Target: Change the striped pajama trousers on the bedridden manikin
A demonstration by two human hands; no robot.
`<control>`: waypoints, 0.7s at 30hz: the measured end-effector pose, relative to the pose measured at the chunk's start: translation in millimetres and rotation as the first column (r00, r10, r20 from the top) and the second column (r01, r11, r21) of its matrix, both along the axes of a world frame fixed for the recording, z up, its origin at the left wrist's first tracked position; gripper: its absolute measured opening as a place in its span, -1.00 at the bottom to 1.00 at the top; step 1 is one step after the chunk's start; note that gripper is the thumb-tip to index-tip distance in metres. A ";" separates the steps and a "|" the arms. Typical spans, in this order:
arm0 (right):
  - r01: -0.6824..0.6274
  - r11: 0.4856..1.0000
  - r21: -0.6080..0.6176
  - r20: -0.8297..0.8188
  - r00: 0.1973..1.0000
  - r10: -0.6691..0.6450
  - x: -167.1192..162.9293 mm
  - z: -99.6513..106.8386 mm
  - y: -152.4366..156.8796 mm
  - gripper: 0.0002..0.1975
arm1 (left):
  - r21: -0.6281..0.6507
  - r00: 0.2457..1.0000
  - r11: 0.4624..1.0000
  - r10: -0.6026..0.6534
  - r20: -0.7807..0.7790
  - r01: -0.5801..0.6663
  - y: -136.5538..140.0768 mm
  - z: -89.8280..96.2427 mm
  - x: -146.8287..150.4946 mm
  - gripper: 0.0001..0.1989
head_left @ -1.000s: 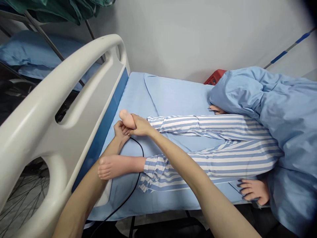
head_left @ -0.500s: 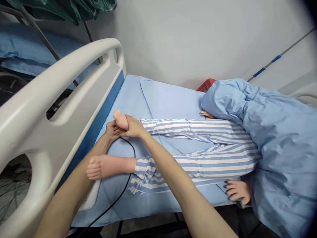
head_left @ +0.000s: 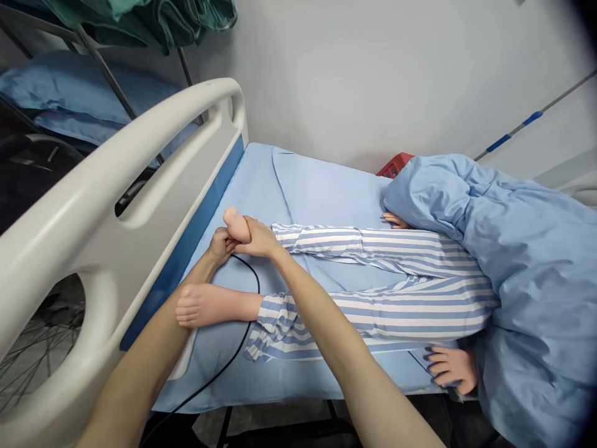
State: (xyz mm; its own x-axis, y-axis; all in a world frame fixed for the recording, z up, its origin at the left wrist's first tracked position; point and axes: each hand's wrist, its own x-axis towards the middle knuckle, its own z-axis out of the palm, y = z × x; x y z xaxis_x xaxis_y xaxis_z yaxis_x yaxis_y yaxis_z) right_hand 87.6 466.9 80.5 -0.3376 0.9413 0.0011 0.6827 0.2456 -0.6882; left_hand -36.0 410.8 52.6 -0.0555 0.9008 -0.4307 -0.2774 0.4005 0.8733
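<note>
A manikin in blue-and-white striped trousers (head_left: 396, 308) lies on the bed, its two bare feet towards the footboard. My right hand (head_left: 257, 238) is wrapped round its far foot (head_left: 237, 225), which points up. Against the near side of that foot, my left hand (head_left: 221, 245) is closed with curled fingers; what lies inside them is hidden. A black cable (head_left: 258, 283) runs up from the bed's front edge and disappears beneath my hands. The near foot (head_left: 217, 305) rests over my left forearm's inner side, beside a white flat object (head_left: 184, 361) that is partly hidden.
The white footboard (head_left: 153, 155) rises close on the left. A bunched blue quilt (head_left: 536, 267) covers the manikin's upper part, with one manikin hand (head_left: 452, 367) showing at the near edge. A red box (head_left: 395, 165) stands by the wall. Folded blue bedding (head_left: 88, 93) lies on a rack behind.
The view has shifted slightly, so the scene sits a little further right. Both my hands stay at the far foot, with hardly any visible change in their hold.
</note>
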 end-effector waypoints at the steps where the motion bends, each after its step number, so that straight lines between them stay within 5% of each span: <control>1: 0.002 1.000 -0.009 -0.004 1.000 -0.002 0.0 1.0 -0.5 -0.34 | -0.089 0.959 0.978 0.167 -0.228 -0.191 -17.0 3.9 4.0 -0.71; 2: 0.003 1.000 -0.015 -0.008 1.000 -0.004 0.0 1.6 -0.8 -0.37 | -0.115 0.811 0.897 0.323 -0.488 -0.426 -31.6 6.9 8.3 -0.75; 4: 0.002 1.000 -0.020 -0.011 1.000 -0.002 0.0 1.3 -0.9 -0.41 | 0.023 0.348 0.669 0.414 -0.841 -0.743 -49.6 9.4 15.6 -0.81; 5: 0.001 1.000 -0.017 -0.009 1.000 -0.001 0.1 0.4 -0.7 -0.41 | 0.096 0.194 0.610 0.391 -0.900 -0.786 -52.9 9.0 17.7 -0.80; 6: -0.001 1.000 -0.010 -0.005 1.000 0.001 0.3 -0.9 -0.2 -0.41 | 0.136 0.143 0.602 0.392 -0.909 -0.787 -53.3 7.7 18.6 -0.80; 11: -0.004 1.000 0.006 0.026 1.000 0.004 0.6 -8.0 1.8 -0.38 | 0.209 0.176 0.561 0.555 -0.813 -0.801 -44.9 5.2 17.7 -0.78; 21: 0.018 0.999 0.043 0.041 0.999 -0.019 -0.5 -7.9 -1.8 -0.33 | 0.234 0.252 0.596 0.618 -0.745 -0.769 -51.1 18.4 25.3 -0.76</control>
State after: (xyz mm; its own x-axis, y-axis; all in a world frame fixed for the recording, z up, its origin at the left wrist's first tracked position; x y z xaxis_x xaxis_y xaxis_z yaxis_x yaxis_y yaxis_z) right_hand 87.1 465.2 72.7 -0.3206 0.9468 0.0274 0.7153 0.2610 -0.6483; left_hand -10.7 359.7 71.0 -0.9596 0.2810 -0.0171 0.1359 0.5155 0.8460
